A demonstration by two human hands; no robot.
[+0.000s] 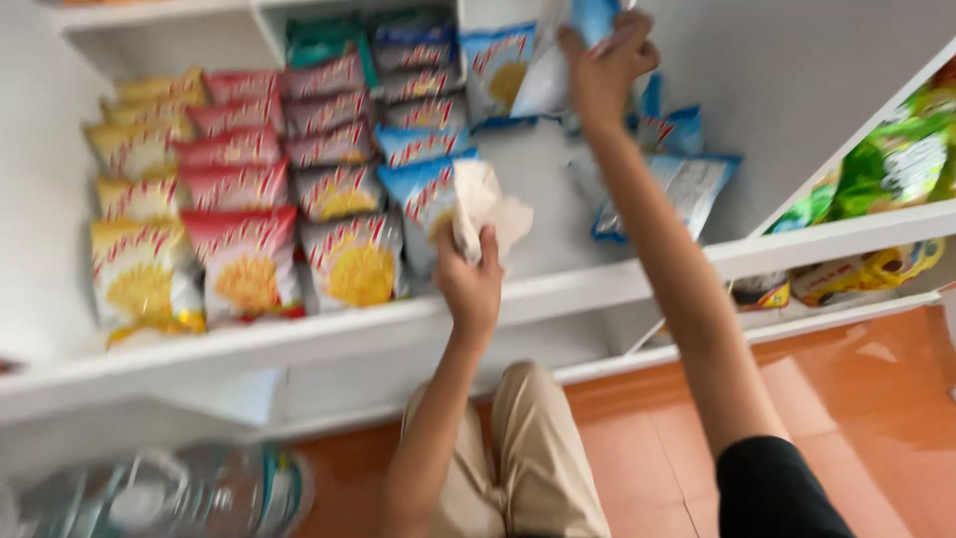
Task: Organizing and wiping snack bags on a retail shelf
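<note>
My left hand (pixel 470 279) grips a crumpled white cloth (pixel 488 207) near the front edge of a white shelf (pixel 558 289). My right hand (pixel 602 62) reaches to the back of the same shelf and holds a blue-and-white snack bag (pixel 546 75) by its top. Rows of snack bags stand to the left: yellow ones (pixel 139 269), red ones (pixel 244 259), grey ones (pixel 354 254) and blue ones (pixel 423 189). More blue bags (pixel 692 184) lie loose on the shelf beside my right forearm.
A neighbouring shelf at the right holds green bags (pixel 901 159) and yellow bags (pixel 866 271). The floor (pixel 856 399) is orange tile. My knee in beige trousers (pixel 533 448) is below the shelf. A blurred clear plastic object (pixel 169 493) sits at the lower left.
</note>
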